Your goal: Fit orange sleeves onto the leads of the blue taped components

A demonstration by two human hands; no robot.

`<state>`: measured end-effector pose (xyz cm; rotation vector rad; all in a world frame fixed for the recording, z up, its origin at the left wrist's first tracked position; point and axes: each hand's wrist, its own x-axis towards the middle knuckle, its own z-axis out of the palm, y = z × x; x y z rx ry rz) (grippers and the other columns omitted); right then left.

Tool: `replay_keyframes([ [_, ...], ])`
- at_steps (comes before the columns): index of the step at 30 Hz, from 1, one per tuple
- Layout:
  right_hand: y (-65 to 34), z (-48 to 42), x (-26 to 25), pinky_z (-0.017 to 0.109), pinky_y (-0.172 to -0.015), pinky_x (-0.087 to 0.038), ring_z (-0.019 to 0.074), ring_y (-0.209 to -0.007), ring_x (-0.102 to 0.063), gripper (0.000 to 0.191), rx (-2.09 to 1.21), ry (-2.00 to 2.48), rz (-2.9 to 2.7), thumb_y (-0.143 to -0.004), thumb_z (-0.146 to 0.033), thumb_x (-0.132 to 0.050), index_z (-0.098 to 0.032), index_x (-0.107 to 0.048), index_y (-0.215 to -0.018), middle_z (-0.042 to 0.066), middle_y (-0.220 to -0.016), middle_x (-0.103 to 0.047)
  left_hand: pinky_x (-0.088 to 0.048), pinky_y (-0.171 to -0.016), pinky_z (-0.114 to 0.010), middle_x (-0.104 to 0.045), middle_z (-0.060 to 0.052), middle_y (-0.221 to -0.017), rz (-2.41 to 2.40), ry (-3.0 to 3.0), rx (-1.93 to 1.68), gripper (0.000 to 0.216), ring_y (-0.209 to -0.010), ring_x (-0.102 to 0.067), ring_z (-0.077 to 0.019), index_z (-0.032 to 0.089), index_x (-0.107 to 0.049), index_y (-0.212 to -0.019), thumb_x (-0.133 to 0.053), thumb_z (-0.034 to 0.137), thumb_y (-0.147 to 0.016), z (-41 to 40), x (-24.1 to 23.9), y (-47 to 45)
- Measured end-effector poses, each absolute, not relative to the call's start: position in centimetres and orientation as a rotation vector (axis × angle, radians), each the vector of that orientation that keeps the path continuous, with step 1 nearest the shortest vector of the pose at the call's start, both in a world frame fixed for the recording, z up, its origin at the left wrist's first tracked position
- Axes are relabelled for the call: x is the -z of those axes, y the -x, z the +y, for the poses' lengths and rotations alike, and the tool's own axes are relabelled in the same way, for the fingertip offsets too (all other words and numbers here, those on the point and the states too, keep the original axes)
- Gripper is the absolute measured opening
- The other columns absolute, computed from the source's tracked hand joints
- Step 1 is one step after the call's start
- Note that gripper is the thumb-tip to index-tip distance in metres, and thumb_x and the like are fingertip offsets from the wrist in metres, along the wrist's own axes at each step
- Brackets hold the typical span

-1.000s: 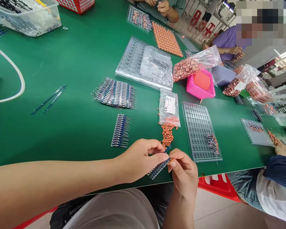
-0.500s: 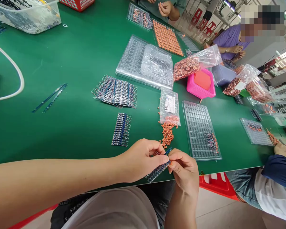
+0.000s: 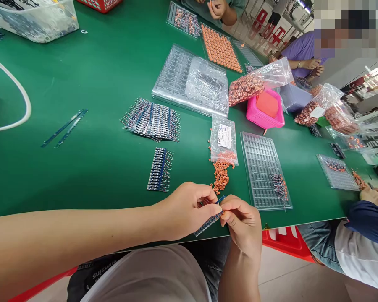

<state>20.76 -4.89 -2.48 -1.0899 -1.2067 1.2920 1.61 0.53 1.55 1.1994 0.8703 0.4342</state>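
My left hand [image 3: 192,209] is closed on a strip of small wire-leaded parts [image 3: 208,224], held at a slant over the table's front edge. Thumb and forefinger of my right hand [image 3: 242,218] pinch a tiny orange bead at the strip's upper end; fingertips partly cover it. Just beyond my hands, a heap of orange beads [image 3: 221,176] spills from a labelled clear bag [image 3: 223,138]. To the left lie another strip of leaded parts [image 3: 160,170] and a fanned stack of such strips [image 3: 153,119]. Right of my hands, a clear ribbed tray [image 3: 264,167] bears a bunch of leaded pieces [image 3: 280,187].
Two thin blue strips [image 3: 64,128] lie at left near a white cable [image 3: 22,88]. Farther back are stacked clear trays [image 3: 173,75], a pink basket [image 3: 255,115] and bags of copper-coloured parts [image 3: 248,88]. Co-workers sit across and at right, one in a dark blue sleeve [image 3: 365,220].
The strip in my left hand has tipped slightly, its lower end a little higher. Both hands stay together at nearly the same spot; the whole view has shifted slightly.
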Motion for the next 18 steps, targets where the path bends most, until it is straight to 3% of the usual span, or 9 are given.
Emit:
replay_keyframes([
  [18,-20.87,-4.62,2.23,0.024,-0.049,-0.044,0.0123,-0.059,-0.053,0.005,-1.327,1.123,-1.196,-0.083,-0.029,-0.079,-0.024,-0.078,-0.085,0.001,-0.07,-0.061,-0.029,-0.051,-0.024,-0.043,0.008,-0.059,0.853,-1.213,-0.424,0.018,-0.055,-0.036,-0.0101,0.017,-0.056,-0.072,-0.058,0.031,-0.084,0.72,-1.62,-1.7],
])
